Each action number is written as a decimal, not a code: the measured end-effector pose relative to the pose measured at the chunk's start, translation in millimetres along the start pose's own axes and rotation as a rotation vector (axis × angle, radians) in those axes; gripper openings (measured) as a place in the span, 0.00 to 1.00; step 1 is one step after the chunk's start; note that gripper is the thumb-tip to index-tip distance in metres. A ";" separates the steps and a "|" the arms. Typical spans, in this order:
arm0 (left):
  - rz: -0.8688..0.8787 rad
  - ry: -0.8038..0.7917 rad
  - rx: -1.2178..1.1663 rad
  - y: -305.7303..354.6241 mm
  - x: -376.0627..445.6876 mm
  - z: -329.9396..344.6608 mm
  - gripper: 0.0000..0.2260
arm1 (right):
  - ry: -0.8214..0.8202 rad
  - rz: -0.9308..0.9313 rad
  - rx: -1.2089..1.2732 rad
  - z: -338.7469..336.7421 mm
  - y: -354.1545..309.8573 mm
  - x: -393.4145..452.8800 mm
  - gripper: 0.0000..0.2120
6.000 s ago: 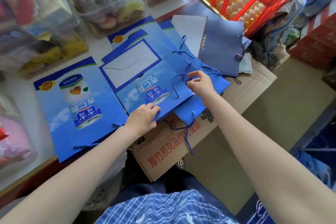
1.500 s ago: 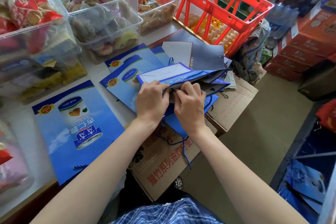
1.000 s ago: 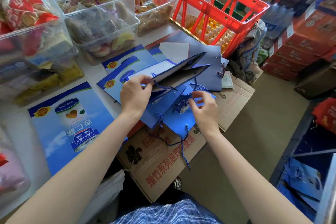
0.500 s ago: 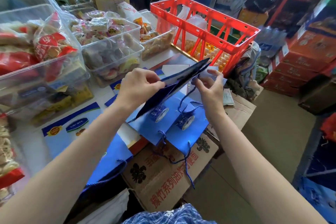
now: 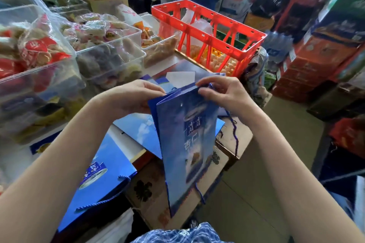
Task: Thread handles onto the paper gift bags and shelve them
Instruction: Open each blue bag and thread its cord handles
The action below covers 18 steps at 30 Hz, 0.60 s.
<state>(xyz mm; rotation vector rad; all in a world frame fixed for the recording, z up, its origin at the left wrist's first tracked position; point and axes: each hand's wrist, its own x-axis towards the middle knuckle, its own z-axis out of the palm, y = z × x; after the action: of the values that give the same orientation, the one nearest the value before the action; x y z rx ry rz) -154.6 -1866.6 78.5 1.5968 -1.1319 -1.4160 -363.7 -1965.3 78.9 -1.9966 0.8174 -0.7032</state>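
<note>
Left of the crate (image 5: 209,31), clear tubs (image 5: 110,45) of wrapped snacks line the table (image 5: 13,156). In front of them a flat blue bag (image 5: 102,179) lies on the table with a twisted blue cord (image 5: 102,200) trailing from its near edge.

The left forearm rises from the lower left, wrist bent, and the left hand (image 5: 130,96) curls round the left top edge of the held bag (image 5: 185,144), thumb toward the camera, fingers pinching the paper.

The held bag hangs upright in the air in front of the crate, folded flat, its printed face toward the camera, its bottom reaching down over a cardboard box (image 5: 156,189). More flat bags (image 5: 142,124) lie on the table behind it.

The right forearm comes in from the lower right. The right hand (image 5: 227,94) sits at the bag's right top corner, fingers bent and pressed together on the rim; a blue handle cord (image 5: 235,134) hangs down below that hand. Whether the fingertips also pinch the cord cannot be told.

Right of the crate, stacked red cartons (image 5: 308,65) stand on the floor.
</note>
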 end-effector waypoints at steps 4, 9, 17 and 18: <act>-0.091 0.098 0.252 -37.1 18.1 9.7 0.09 | -0.085 0.141 -0.433 26.4 31.4 4.3 0.08; 0.227 0.244 0.513 -78.8 28.4 29.5 0.03 | 0.022 0.308 -0.437 61.3 68.9 -6.1 0.12; 0.484 0.364 0.799 -101.9 41.4 44.1 0.10 | -0.053 0.315 -0.303 61.6 87.7 -9.9 0.08; 0.479 0.378 0.856 -101.4 44.1 45.8 0.08 | -0.056 0.308 -0.307 62.0 89.5 -10.5 0.08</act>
<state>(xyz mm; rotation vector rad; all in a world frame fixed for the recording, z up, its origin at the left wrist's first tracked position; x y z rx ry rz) -183.8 -1868.8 -37.5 1.8379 -1.8425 -0.2774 -350.8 -1965.4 -29.7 -2.0810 1.2263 -0.3581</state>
